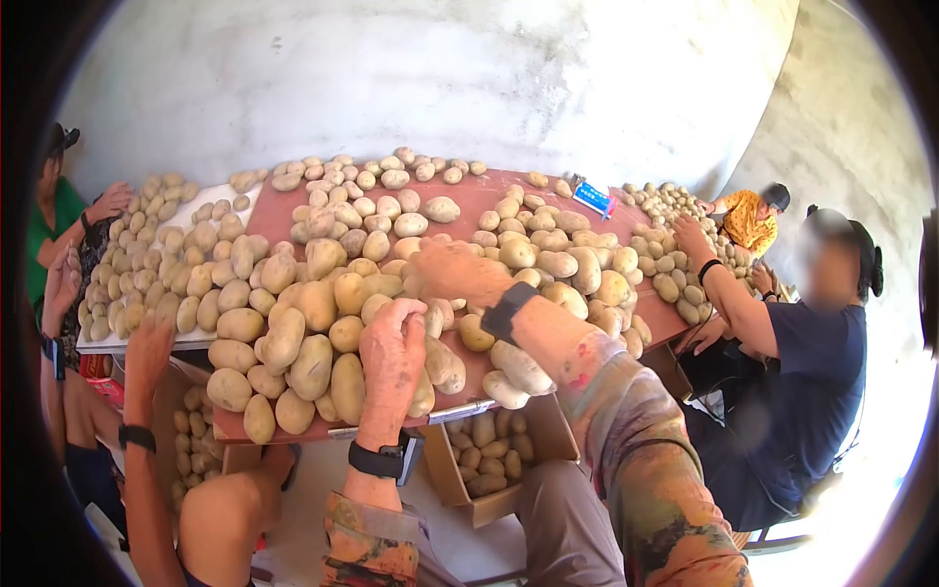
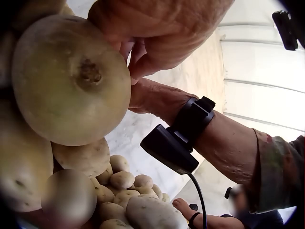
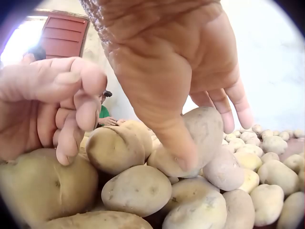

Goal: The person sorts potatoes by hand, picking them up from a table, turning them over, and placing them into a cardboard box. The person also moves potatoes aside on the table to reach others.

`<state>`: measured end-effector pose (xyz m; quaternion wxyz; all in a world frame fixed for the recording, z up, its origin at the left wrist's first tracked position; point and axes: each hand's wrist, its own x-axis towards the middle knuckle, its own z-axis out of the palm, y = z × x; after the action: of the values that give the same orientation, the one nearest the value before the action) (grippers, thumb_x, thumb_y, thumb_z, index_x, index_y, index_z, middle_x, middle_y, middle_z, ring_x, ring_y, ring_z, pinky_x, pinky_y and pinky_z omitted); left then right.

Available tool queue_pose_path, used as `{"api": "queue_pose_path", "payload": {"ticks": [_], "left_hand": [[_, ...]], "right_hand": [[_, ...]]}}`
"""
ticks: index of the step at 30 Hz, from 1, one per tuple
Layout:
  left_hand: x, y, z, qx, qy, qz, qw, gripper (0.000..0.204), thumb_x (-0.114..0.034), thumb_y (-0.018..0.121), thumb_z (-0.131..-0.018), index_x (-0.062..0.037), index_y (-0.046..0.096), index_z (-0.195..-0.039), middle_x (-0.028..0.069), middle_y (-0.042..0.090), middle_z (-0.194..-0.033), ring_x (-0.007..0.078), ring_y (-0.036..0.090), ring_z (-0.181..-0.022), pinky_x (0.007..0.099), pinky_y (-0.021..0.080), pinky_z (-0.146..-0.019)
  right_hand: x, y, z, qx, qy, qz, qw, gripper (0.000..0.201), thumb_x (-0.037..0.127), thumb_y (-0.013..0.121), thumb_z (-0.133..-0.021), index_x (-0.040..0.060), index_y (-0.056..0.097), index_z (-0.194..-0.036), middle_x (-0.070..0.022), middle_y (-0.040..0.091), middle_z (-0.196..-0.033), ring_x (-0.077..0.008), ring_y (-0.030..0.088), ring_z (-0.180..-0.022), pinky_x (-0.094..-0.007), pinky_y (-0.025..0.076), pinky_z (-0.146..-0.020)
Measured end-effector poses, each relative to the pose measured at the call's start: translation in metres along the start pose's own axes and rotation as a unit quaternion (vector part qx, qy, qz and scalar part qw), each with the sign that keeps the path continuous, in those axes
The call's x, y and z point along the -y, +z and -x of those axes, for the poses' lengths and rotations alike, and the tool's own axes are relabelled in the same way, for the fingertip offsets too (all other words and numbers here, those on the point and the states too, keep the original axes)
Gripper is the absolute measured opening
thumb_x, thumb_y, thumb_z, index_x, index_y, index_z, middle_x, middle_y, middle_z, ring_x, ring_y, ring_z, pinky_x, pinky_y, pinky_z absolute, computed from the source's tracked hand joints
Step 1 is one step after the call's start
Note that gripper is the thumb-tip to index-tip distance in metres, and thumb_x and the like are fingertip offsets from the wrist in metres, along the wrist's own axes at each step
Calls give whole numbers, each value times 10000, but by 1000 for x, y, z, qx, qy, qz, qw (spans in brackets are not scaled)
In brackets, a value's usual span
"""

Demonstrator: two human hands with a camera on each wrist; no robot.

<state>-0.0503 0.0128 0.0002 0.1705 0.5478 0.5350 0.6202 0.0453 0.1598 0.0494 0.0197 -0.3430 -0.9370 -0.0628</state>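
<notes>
Many potatoes (image 1: 311, 367) lie heaped across a red-brown tabletop (image 1: 279, 210). My right hand (image 1: 460, 272) reaches over the middle of the heap and is blurred in the head view. In the right wrist view its thumb lies against the near side of a potato (image 3: 205, 131), with the fingers behind it. My left hand (image 1: 393, 357) is at the near edge of the heap, fingers loosely bent and nothing in them. Beside it in the left wrist view sits a large potato (image 2: 71, 81) with a dark stem scar.
Cardboard boxes of potatoes stand below the table edge, one (image 1: 489, 455) by my knees and another (image 1: 196, 440) to the left. A blue packet (image 1: 593, 199) lies at the back. Other people work along both sides, one in a dark shirt (image 1: 817, 362) at right.
</notes>
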Motion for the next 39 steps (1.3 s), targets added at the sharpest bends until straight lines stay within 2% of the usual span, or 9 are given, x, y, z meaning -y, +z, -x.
{"api": "queue_pose_path", "payload": {"ticks": [4, 11, 17, 20, 23, 26, 29, 32, 39], "left_hand": [[4, -2, 0, 5, 18, 10, 1000, 121, -54, 561, -873, -29, 643, -957, 137, 639, -837, 271, 622, -726, 363, 491, -682], [6, -1, -2, 18, 12, 9, 1000, 119, -85, 560, -875, -43, 644, -948, 143, 640, -840, 287, 624, -749, 378, 489, -695], [10, 1, -3, 16, 14, -8, 1000, 113, -84, 557, -871, -44, 638, -939, 140, 637, -833, 290, 624, -748, 385, 488, -696], [12, 1, -3, 12, 21, -12, 1000, 118, -78, 550, -873, -37, 635, -945, 140, 639, -836, 280, 625, -748, 375, 490, -699], [14, 1, -2, 6, 7, 27, 1000, 122, -68, 548, -873, -29, 636, -948, 136, 641, -832, 258, 626, -746, 358, 491, -701], [9, 0, -2, -9, 13, 29, 999, 126, -63, 552, -873, -24, 641, -954, 123, 639, -831, 228, 623, -739, 340, 490, -698], [9, -2, -3, -11, -15, 45, 999, 127, -62, 559, -873, -24, 647, -956, 109, 638, -833, 210, 620, -732, 331, 489, -691], [10, -3, -3, -28, 16, 37, 999, 132, -61, 559, -874, -23, 647, -964, 105, 638, -838, 201, 619, -728, 324, 488, -688], [2, -7, -4, -25, -30, 58, 998, 153, -74, 569, -889, 12, 651, -985, 30, 632, -769, 94, 559, -693, 254, 466, -664]], "right_hand": [[-23, -41, 20, 48, 84, -120, 988, 317, 241, 624, -813, 17, 626, -1037, -235, 635, -1032, -391, 627, -978, -492, 489, -838], [-98, -66, 77, -174, 152, -94, 968, 317, 254, 598, -813, -17, 581, -976, -240, 634, -863, -393, 627, -840, -470, 488, -752], [-114, -80, 117, -116, 273, -110, 949, 310, 253, 590, -803, -55, 614, -832, -260, 633, -791, -406, 639, -832, -472, 498, -745], [-116, -74, 126, -84, 285, -89, 951, 373, 300, 589, -842, -50, 654, -954, -264, 664, -927, -392, 638, -947, -447, 486, -806], [-121, -64, 130, -81, 270, -82, 956, 406, 332, 550, -868, -51, 665, -940, -267, 668, -929, -398, 642, -924, -463, 486, -800], [-124, -55, 126, -11, 333, -38, 942, 349, 260, 568, -820, -72, 645, -896, -308, 646, -829, -421, 652, -837, -493, 504, -760], [-120, -45, 122, -69, 314, -38, 946, 343, 252, 560, -830, -75, 647, -887, -312, 641, -816, -434, 644, -817, -494, 503, -744], [-124, -39, 118, -73, 274, -81, 955, 337, 244, 547, -848, -75, 646, -895, -312, 638, -824, -438, 638, -816, -494, 502, -729], [-123, -16, 112, -53, 273, -71, 958, 311, 240, 542, -855, -47, 637, -924, -292, 629, -888, -432, 627, -870, -495, 497, -768]]}}
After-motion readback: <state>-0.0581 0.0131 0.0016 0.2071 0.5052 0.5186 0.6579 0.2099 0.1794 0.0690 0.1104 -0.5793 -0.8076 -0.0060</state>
